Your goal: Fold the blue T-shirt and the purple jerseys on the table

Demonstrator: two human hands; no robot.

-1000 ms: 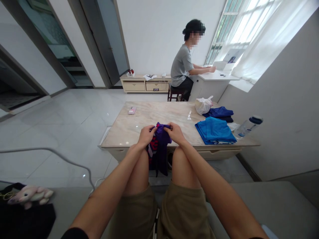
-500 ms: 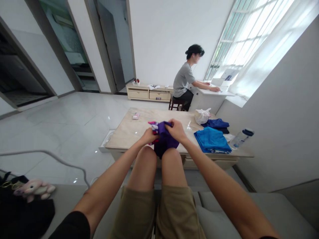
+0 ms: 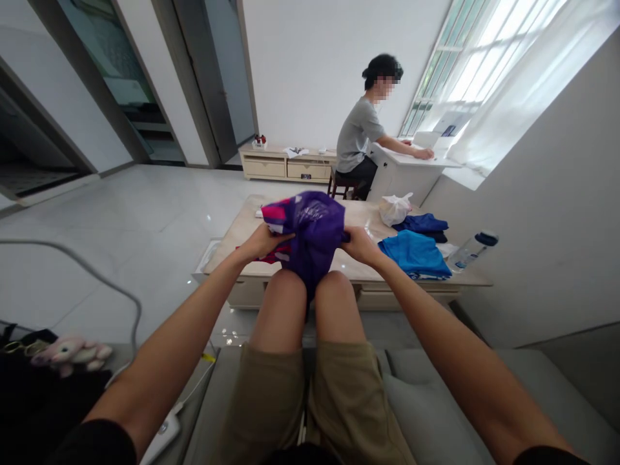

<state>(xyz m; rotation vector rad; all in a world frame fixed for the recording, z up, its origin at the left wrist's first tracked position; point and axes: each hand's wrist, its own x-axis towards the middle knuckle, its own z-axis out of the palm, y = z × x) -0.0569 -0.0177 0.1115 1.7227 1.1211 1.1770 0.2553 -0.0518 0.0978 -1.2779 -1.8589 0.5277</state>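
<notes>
A purple cloth garment [image 3: 314,226] with pink and white patches on its left part is stretched between my hands above my knees. My left hand [image 3: 266,241] is closed on its pink-patterned side, thumb on top. My right hand [image 3: 361,245] pinches its right edge. The lower end of the garment hangs down between my knees, and its exact kind cannot be made out. Behind it stands a low marble-topped table [image 3: 232,248]. To the right of my right hand lies a folded bright blue cloth [image 3: 414,254].
On the table's right are a white plastic bag [image 3: 396,208], dark blue cloth [image 3: 422,223] and a clear water bottle [image 3: 472,250]. A person [image 3: 358,135] sits at a white desk beyond. A plush toy [image 3: 72,354] and a power strip [image 3: 162,434] lie on the sofa at left.
My hands have moved apart, and the bunched purple garment is now spread wider and raised higher between them. The view has tilted down slightly.
</notes>
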